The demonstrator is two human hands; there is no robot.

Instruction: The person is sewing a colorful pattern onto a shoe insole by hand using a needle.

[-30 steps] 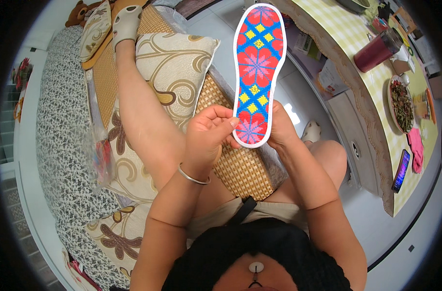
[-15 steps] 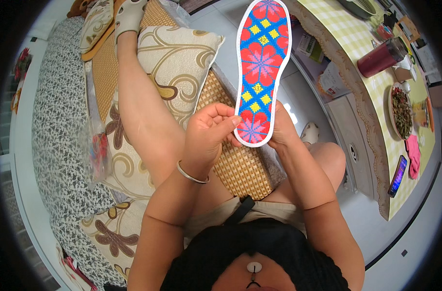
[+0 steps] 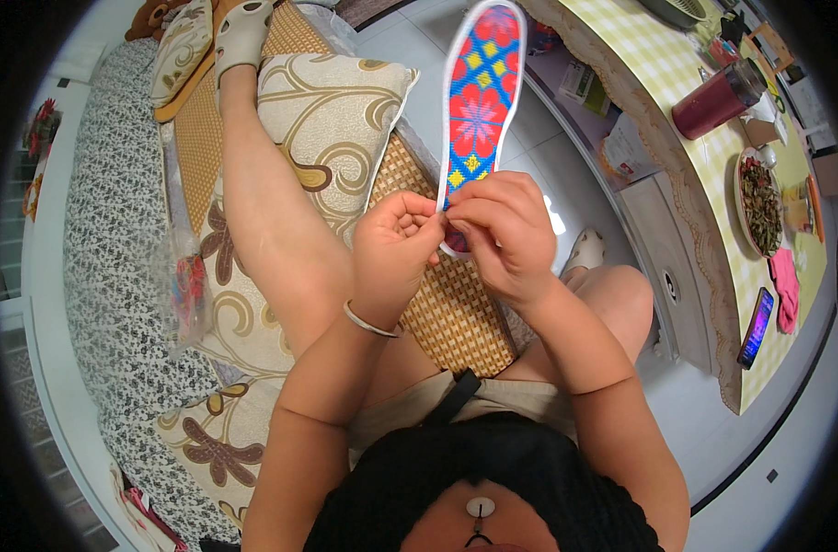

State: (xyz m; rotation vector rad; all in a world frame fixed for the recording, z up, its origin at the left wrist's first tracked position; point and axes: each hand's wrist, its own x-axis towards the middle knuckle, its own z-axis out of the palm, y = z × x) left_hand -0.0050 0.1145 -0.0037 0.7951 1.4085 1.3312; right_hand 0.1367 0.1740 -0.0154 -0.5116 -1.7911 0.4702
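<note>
The cross-stitched insole (image 3: 475, 120) stands at upper centre; our left hand (image 3: 396, 253) pinches its lower edge. Our right hand's (image 3: 511, 235) fingertips bunch narrowly there, contents unclear. We're apparently working that edge; next calls for steady support.

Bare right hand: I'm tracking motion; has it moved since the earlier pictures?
Yes, the right hand moved left, away from the white drawer front and in front of the red-and-blue floral insole.
</note>
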